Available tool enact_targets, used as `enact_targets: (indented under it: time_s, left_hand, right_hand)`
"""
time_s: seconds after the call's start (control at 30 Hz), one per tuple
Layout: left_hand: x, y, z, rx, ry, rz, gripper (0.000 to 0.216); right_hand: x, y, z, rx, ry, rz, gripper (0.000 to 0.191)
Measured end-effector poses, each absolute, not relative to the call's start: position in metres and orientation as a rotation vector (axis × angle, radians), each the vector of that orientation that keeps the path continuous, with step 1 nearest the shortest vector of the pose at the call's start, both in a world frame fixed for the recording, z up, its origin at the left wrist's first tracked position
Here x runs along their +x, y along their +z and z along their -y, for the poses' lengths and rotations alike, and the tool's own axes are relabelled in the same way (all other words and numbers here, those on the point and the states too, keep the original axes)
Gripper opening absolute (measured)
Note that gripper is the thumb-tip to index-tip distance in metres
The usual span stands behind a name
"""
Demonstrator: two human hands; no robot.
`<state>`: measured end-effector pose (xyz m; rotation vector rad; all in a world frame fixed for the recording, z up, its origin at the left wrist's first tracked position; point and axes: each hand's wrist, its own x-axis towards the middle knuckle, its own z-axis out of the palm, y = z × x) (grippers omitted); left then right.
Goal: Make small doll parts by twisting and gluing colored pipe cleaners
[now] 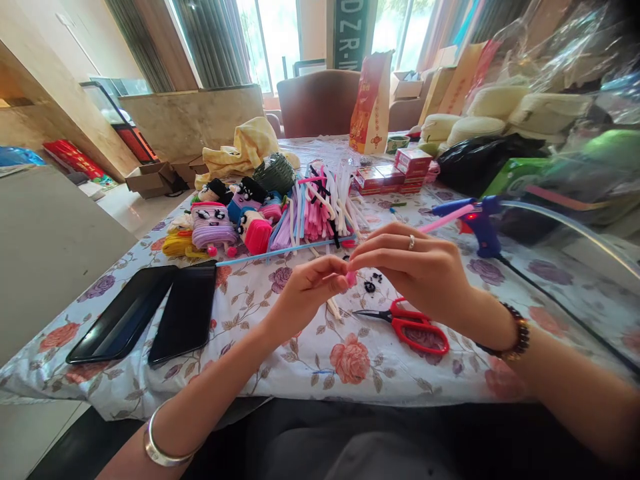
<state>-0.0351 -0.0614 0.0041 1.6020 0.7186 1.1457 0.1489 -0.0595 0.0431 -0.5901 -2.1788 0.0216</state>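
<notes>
In the head view my left hand point(320, 280) and my right hand point(415, 263) meet above the middle of the table. Both pinch a small pink fuzzy pipe cleaner piece point(351, 279), mostly hidden by the fingers. A longer pink pipe cleaner point(446, 218) sticks out behind my right hand toward the glue gun point(483, 223); whether it joins the pinched piece is hidden. Below my right hand lie red-handled scissors point(417, 327), blades pointing left. Small black curled bits point(370, 287) rest just beyond them.
Two black phones point(183, 313) lie at left. Behind them are yarn-wrapped dolls point(215, 227), a pile of pipe cleaners point(320, 207) and a light-blue stem point(265, 253). Red boxes point(395, 173) and a paper bag point(370, 107) stand farther back. The glue gun's cord point(555, 300) runs right.
</notes>
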Motion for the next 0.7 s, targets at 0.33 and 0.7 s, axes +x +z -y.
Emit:
enact_targets:
  time_s: [0.33,0.7]
  left_hand:
    - [-0.033,0.004,0.063,1.634,1.295,-0.792,0.017]
    - [-0.035,-0.001,0.064,1.789,1.581,-0.88,0.008]
  right_hand:
    - [0.146,0.036,0.06,-0.635,-0.039,2.207,0.031]
    - [0.13,0.037,0.078,-0.825,0.066,2.076,0.017]
